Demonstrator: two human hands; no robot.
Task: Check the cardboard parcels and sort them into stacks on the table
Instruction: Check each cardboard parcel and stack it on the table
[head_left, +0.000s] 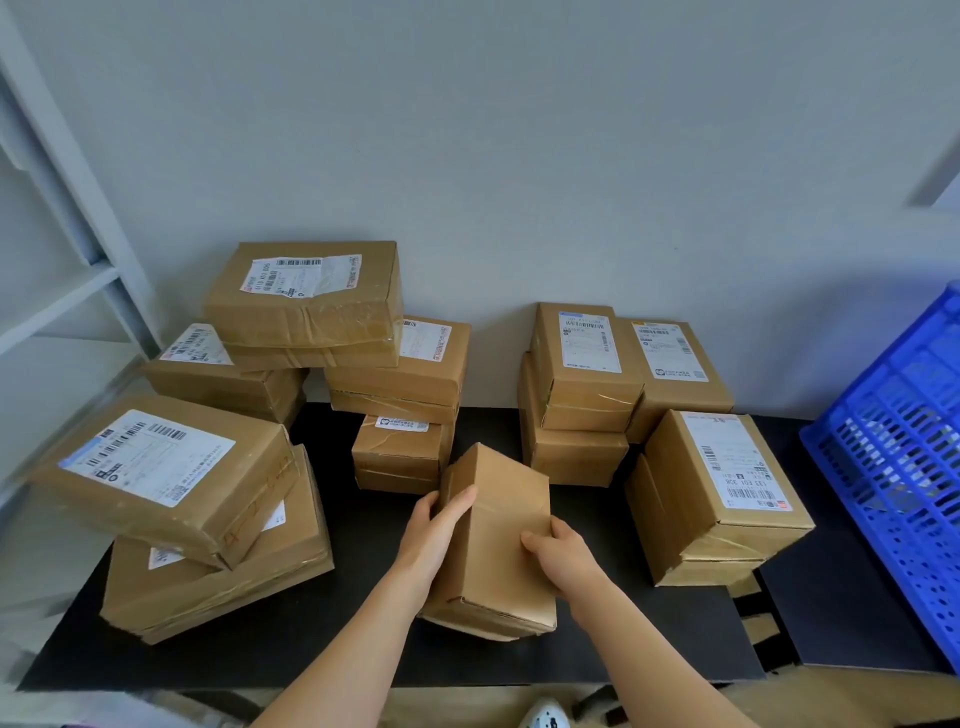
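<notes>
– Parcel position? Hands?
– We see it plain side up, near the middle of the table's front edge. Left hand grips its left side, right hand its right; the 2 are apart. Labelled stacks behind, blue crate at the right edge.

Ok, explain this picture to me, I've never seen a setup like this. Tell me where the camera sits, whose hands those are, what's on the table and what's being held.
No machine here: a person wears one camera on the head, looking down at their own bare hands. The left hand and right hand grip one brown parcel by its sides, a label-free face up. On the black table stand several stacks of labelled parcels. A blue crate sits at the right.
</notes>
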